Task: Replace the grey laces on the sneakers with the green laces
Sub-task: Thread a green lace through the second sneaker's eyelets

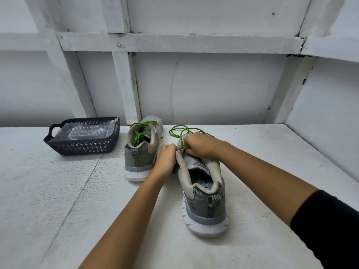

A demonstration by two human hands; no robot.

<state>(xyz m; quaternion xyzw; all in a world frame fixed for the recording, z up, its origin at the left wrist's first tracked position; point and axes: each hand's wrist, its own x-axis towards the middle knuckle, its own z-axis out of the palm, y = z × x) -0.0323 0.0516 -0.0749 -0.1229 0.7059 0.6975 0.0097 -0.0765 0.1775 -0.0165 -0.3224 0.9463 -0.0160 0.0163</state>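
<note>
Two grey sneakers with white soles stand on the white table, heels toward me. The left sneaker (pixel 140 152) carries a green lace (pixel 141 133) with its ends tucked into the opening. The right sneaker (pixel 204 193) sits nearer, and a loose green lace (pixel 179 130) loops on the table past its toe. My left hand (pixel 167 161) grips the left eyelet edge of the right sneaker. My right hand (pixel 198 145) pinches the green lace at the eyelets over the tongue. The toe of the right sneaker is hidden behind my hands.
A dark perforated basket (pixel 81 146) holding clear plastic stands at the back left of the table. White wall panels and beams rise right behind the table. Bare table surface (pixel 68 200) lies to the front left and to the right of the shoes.
</note>
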